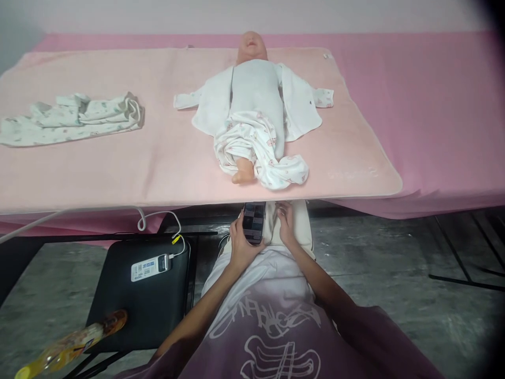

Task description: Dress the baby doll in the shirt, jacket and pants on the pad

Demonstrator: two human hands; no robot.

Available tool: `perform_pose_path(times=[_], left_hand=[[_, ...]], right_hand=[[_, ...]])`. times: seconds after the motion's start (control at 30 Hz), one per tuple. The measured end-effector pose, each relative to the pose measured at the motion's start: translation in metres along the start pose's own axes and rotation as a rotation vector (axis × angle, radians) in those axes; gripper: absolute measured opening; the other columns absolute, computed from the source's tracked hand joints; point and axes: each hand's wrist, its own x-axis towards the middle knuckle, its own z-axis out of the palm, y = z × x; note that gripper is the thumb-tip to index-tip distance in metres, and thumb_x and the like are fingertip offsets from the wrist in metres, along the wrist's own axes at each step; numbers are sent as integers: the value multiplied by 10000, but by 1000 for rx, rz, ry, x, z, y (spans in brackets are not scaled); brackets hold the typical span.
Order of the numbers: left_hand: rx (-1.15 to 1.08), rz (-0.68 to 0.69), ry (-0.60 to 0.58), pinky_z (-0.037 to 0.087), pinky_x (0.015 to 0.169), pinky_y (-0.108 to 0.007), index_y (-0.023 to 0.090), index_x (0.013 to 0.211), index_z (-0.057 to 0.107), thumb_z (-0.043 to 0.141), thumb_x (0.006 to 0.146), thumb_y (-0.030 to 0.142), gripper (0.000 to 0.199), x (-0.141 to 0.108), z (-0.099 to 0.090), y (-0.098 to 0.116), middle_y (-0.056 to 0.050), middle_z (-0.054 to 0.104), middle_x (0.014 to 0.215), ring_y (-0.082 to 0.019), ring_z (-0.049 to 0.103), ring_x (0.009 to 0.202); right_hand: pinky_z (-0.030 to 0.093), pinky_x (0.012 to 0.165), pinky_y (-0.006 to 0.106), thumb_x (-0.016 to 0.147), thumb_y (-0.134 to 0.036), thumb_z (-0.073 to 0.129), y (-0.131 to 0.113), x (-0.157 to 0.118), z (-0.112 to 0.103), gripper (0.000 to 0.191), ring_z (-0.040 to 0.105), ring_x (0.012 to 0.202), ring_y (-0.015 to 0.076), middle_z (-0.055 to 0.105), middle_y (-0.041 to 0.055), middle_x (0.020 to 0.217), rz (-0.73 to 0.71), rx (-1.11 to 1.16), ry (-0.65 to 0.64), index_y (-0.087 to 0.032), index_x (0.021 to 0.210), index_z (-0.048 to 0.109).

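Observation:
My left hand (241,246) is wrapped round a dark smartphone (253,223) with its lit screen facing up, held over my lap just below the table edge. Resting on my light trousers to the right of the phone, my right hand (287,223) holds nothing, its fingers loosely bent and a little apart. Beyond both hands, a baby doll (257,87) lies on its back on the table. A white baby jacket (215,100) is spread open under it. Patterned baby trousers (256,139) are bunched round its legs, with one bare foot showing.
A folded patterned baby garment (71,120) lies left on the pink mat (158,173), over a pink table cover (426,116). On the black chair (158,310) are a white power bank (150,268) with a cable and a bottle (74,342). Metal legs (453,252) stand right.

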Motion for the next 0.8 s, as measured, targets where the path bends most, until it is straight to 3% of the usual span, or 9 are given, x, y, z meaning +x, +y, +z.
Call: perform_pose_path(times=[0.1,0.2,0.33,0.43,0.6,0.7,0.8], left_hand=[[-34,-60,33,441,1290,-594,219,1803,325,944,745,336,1231,-10,-19,-5,-168,536,1503,-391,527,1449],[-43,-146,105,410,1344,-584,216,1780,380,951,766,421,1182,-33,-52,-20,-161,516,1559,-391,511,1522],[-46,-340,231,338,1415,-541,198,1774,376,964,740,517,1231,-83,-99,-56,-167,467,1676,-376,477,1615],[-65,-596,388,334,1422,-519,206,1761,371,943,722,578,1243,-125,-124,-91,-169,452,1747,-374,450,1662],[191,-960,684,344,1400,-594,190,1668,407,931,683,604,1190,-167,-136,-151,-227,460,1738,-434,430,1674],[320,-1123,762,350,1349,-731,191,1644,348,891,725,633,1155,-165,-133,-179,-259,502,1668,-518,394,1663],[325,-1215,827,355,1320,-766,193,1651,276,845,764,678,1161,-153,-130,-198,-274,484,1640,-556,378,1646]], right_hand=[[556,1094,447,1115,-604,612,3,-1,-8,426,699,1177,260,719,121,1344,43,59,26,-237,1330,620],[578,989,413,1123,-610,603,5,1,-10,438,703,1044,237,736,109,1243,61,107,43,-222,1326,603],[577,925,380,1115,-581,623,7,3,-6,396,683,970,211,717,96,1195,45,119,20,-218,1274,615],[576,875,364,1114,-567,608,7,4,-4,370,674,926,201,713,89,1163,43,104,-1,-221,1242,626],[581,826,365,1094,-584,600,6,5,-5,391,663,841,199,708,59,1023,64,85,-14,-224,1245,626],[586,802,366,1077,-608,615,4,6,-5,415,658,807,194,710,59,999,77,91,-12,-222,1228,633],[588,786,362,1070,-613,633,3,5,-5,416,665,821,199,717,67,1005,85,103,1,-221,1212,644]])
